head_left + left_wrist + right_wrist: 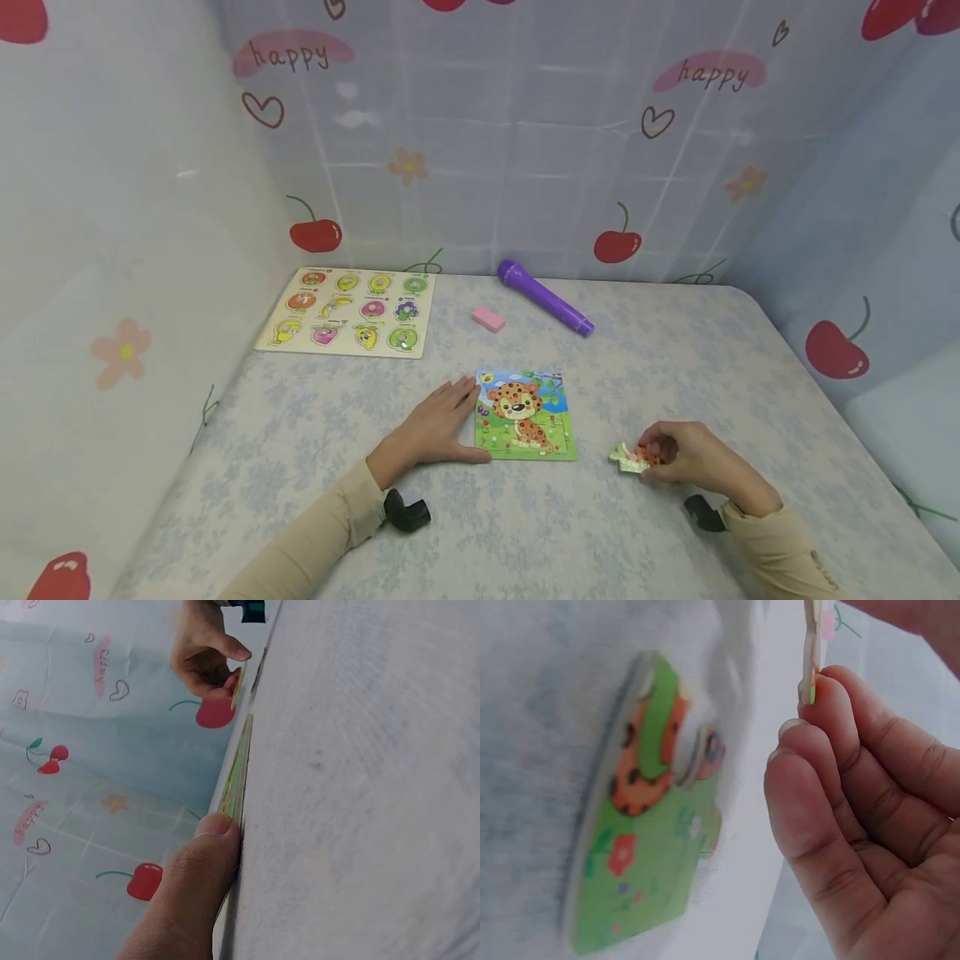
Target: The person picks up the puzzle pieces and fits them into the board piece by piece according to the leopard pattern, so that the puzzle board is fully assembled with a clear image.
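A small square jigsaw puzzle with a cartoon leopard on grass lies mid-table. My left hand rests along its left side with fingers extended; the thumb touches the puzzle's edge. To the right of the puzzle, my right hand pinches a thin puzzle piece between thumb and fingers, seen edge-on in the right wrist view. Close by that hand, a green puzzle piece with a spotted orange tail and a red flower lies on the table. Part of another spotted piece shows behind it.
A fruit peg board lies at the back left. A pink block and a purple toy microphone are beyond the puzzle. Printed curtains stand along the back and both sides of the cloth-covered table.
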A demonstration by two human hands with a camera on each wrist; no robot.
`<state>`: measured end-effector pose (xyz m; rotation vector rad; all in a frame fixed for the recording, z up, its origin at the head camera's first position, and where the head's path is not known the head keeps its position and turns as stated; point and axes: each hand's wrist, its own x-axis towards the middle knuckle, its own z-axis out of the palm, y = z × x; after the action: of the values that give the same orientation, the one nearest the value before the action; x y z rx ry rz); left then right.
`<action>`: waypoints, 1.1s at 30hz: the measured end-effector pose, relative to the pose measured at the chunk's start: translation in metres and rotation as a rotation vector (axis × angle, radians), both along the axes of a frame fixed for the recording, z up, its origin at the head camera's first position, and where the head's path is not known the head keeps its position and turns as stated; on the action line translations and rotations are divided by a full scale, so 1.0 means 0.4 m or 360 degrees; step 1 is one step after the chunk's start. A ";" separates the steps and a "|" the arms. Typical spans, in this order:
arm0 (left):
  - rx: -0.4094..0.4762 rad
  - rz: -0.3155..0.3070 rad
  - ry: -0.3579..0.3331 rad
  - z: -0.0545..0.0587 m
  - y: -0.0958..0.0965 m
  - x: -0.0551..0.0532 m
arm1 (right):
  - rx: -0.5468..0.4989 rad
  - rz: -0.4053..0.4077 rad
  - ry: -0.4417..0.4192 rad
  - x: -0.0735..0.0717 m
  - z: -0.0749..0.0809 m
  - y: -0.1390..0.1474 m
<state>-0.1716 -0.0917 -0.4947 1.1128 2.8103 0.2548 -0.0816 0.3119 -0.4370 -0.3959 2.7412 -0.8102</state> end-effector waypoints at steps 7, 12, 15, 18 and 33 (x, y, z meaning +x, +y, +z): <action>0.0016 0.0008 -0.0006 -0.001 -0.003 -0.001 | 0.0035 0.0036 0.0129 -0.018 0.002 -0.010; 0.0005 0.0011 -0.0005 -0.001 -0.004 -0.001 | 0.0040 0.0083 0.0173 -0.036 0.007 -0.032; 0.0001 0.0008 0.0003 -0.002 -0.004 -0.002 | 0.0031 0.0094 0.0169 -0.046 0.011 -0.048; 0.0000 -0.0006 0.0010 -0.004 -0.001 -0.002 | 0.0022 0.0085 0.0146 -0.051 0.012 -0.064; 0.0006 0.0003 0.0018 -0.007 -0.001 -0.002 | -0.0045 0.0174 0.0208 -0.093 0.010 -0.179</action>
<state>-0.1725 -0.0920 -0.4976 1.1163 2.8221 0.2546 -0.1187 0.2403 -0.4329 -0.6198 2.7999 -0.8231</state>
